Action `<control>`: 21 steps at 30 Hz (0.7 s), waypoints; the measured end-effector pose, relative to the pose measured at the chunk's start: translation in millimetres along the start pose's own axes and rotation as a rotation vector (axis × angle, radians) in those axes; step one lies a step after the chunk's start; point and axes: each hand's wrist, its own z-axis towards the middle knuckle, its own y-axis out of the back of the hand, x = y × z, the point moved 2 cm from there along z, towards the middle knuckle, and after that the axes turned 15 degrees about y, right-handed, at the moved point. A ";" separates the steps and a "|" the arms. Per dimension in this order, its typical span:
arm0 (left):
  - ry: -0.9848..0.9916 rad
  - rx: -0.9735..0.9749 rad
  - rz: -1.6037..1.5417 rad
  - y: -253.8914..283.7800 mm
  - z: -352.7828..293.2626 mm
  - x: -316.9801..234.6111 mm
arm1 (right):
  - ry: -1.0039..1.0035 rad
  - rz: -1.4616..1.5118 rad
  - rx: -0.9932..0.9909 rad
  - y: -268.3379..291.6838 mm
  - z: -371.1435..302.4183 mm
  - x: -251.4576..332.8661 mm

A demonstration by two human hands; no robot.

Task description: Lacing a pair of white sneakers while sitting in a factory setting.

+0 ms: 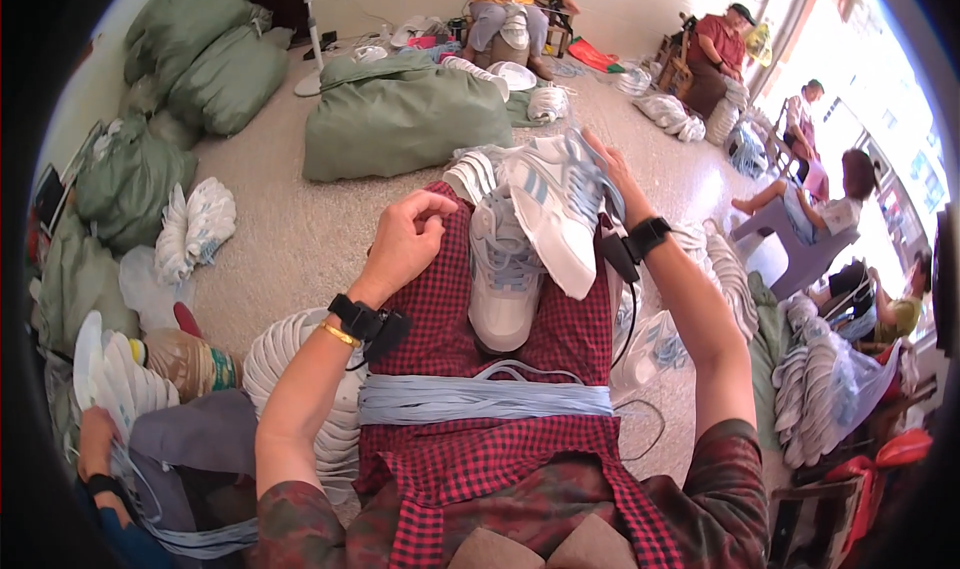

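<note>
My right hand (pixel 618 177) grips a white sneaker (pixel 560 204) with pale blue stripes and laces, tilted toe-down above my lap. Under and beside it, a second white sneaker (pixel 502 289) with blue laces rests toe toward me on my red-and-black checked apron (pixel 425 304). Left of the shoes, my left hand (pixel 412 237) hovers over the apron with fingers curled in. Whatever its fingertips may hold is too small to make out. Across my waist lies a bundle of pale blue laces (pixel 480 399). More white shoe parts (pixel 470 174) sit at my knees.
A large green sack (pixel 405 119) lies ahead, and more sacks (pixel 225 79) are piled back left. Nested white shoes (pixel 300 369) stand by my left arm. Another person's hand (pixel 97 439) works at lower left. Several seated people line the back and right, among rows of white shoes (pixel 805 399).
</note>
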 end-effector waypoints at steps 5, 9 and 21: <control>-0.129 -0.051 0.143 -17.1 28.7 -16.0 | -0.921 0.698 0.076 -7.8 7.9 5.9; -0.122 -0.108 0.076 -20.7 51.3 -19.2 | -0.647 0.359 0.190 -21.5 52.2 75.6; -0.111 -0.102 0.190 -24.6 48.5 2.9 | -0.400 0.248 0.509 -36.6 41.8 91.9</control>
